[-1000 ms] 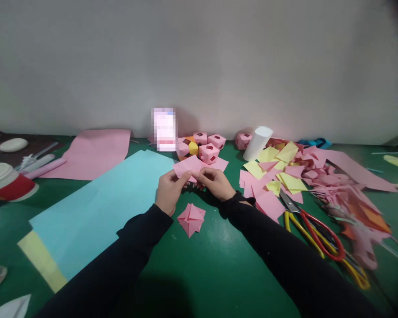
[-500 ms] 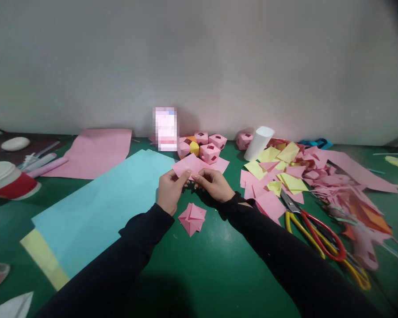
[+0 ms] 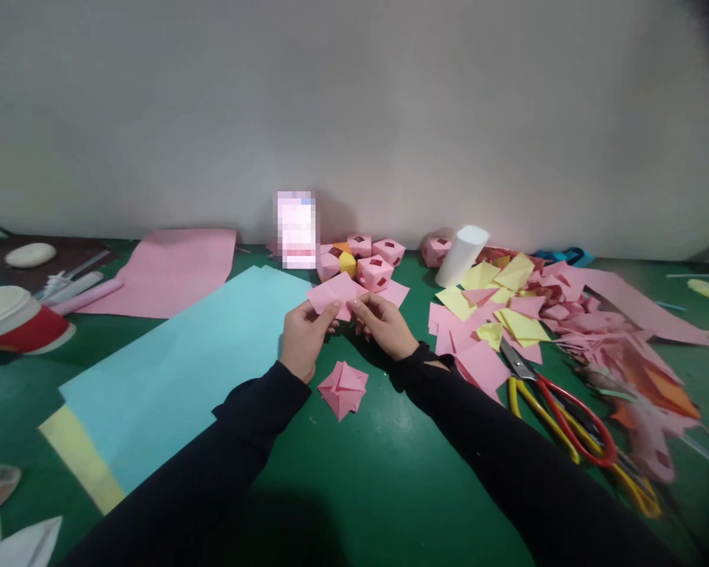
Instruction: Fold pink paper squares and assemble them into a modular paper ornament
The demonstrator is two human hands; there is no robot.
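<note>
Between my two hands, a small piece of pink paper (image 3: 335, 293) is held just above the green table. My left hand (image 3: 305, 335) pinches its lower left edge between thumb and fingers. My right hand (image 3: 385, 324) grips the right side of the same paper, thumb on top. Directly below the hands lies a folded pink origami piece (image 3: 343, 390) with pointed corners. Another pink sheet (image 3: 395, 292) shows partly behind the held paper. Beyond it sit several pink folded paper balls (image 3: 374, 272) with a yellow piece (image 3: 347, 264) among them.
Large light-blue sheets (image 3: 194, 362) cover the left, near a red-and-white cup (image 3: 24, 321). A phone (image 3: 297, 230) leans on the wall. Right stand a white paper tube (image 3: 462, 256), yellow and pink paper squares (image 3: 515, 272), red-handled scissors (image 3: 606, 449), yellow-handled pliers (image 3: 543, 409) and a pink glue gun (image 3: 653, 441).
My right thumb and fingers have shifted slightly along the pink paper's right edge. My left hand and the things on the table have stayed nearly as they were.
</note>
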